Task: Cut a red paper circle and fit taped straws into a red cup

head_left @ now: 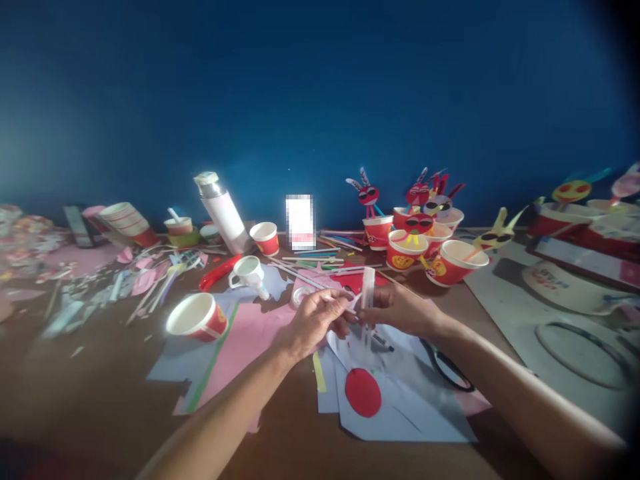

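Above the blue-grey paper, my right hand (403, 310) is closed on a pale, see-through strip (369, 285) held upright; its exact kind is unclear. Close beside it, my left hand (320, 317) pinches a small, thin pale piece (357, 298), partly hidden by the fingers. Below both hands a red paper oval (363, 393) lies on the blue-grey paper (420, 423). A dark marker (383, 342) rests just under the right hand. Black-handled scissors (453, 370) lie partly beneath my right forearm. A roll of tape (300, 295) sits behind the left hand.
Pink paper (250, 340) and a red paper cup (197, 317) are at left. A white mug (247, 275), a thermos (223, 210) and a bright, blurred screen (300, 223) stand behind. Several cups with paper figures, one cup (456, 262) nearest, fill the right. Scraps (145, 280) litter the left.
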Motion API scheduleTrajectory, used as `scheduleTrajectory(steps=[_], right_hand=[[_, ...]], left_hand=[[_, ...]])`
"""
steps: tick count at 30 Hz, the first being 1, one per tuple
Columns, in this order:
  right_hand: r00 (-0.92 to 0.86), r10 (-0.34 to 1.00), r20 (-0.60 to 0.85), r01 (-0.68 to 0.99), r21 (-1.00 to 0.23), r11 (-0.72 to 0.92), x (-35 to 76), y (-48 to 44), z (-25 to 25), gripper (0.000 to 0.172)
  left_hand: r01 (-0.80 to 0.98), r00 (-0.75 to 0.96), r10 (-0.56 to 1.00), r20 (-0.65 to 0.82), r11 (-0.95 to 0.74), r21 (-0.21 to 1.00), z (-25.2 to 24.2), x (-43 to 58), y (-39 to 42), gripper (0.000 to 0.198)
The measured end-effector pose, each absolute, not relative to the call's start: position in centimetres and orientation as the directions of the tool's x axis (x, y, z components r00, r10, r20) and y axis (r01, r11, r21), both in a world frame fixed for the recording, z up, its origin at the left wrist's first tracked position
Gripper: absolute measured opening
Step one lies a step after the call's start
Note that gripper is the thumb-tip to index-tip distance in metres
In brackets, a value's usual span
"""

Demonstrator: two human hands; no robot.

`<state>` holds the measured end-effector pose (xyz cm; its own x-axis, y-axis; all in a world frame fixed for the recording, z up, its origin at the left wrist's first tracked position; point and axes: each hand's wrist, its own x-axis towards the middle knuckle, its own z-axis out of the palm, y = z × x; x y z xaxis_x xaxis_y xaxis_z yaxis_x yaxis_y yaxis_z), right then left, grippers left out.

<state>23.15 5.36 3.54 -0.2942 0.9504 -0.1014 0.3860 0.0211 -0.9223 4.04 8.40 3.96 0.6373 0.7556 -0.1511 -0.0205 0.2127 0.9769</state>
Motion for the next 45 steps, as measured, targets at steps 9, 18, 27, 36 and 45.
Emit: scheduleTrajectory(steps=[9, 18, 27, 36, 45], right_hand=[[-0.102, 0.994, 0.027, 0.324, -0.944, 0.059, 23.4, 4.2, 7.1, 0.023], [-0.074, 0.997, 0.029, 0.283, -0.958, 0.049, 22.4, 4.0, 6.9, 0.025], [-0.069, 0.998, 0.008, 0.278, -0.960, 0.027, 22.4, 3.3, 9.6, 0.028], [0.022, 0.979, 0.205, 0.306, -0.933, 0.188, 19.9, 0.2, 13.0, 0.013], [0.089, 0.842, 0.533, 0.543, -0.735, 0.407, 18.2, 1.7, 12.9, 0.006]], left_hand=[[0.275, 0.046, 0.904, 0.425, -0.421, 0.864, 9.4, -8.4, 3.5, 0.051], [0.566, -0.286, 0.906, 0.312, -0.103, 0.818, 0.8, -16.6, 9.9, 0.103], [0.500, -0.114, 0.928, 0.354, -0.254, 0.828, 2.1, -12.0, 6.9, 0.077], [0.281, 0.451, 0.708, 0.544, -0.691, 0.666, 4.1, -4.1, 6.3, 0.079], [0.199, 0.594, 0.665, 0.453, -0.667, 0.718, 2.6, -1.2, 6.9, 0.075]])
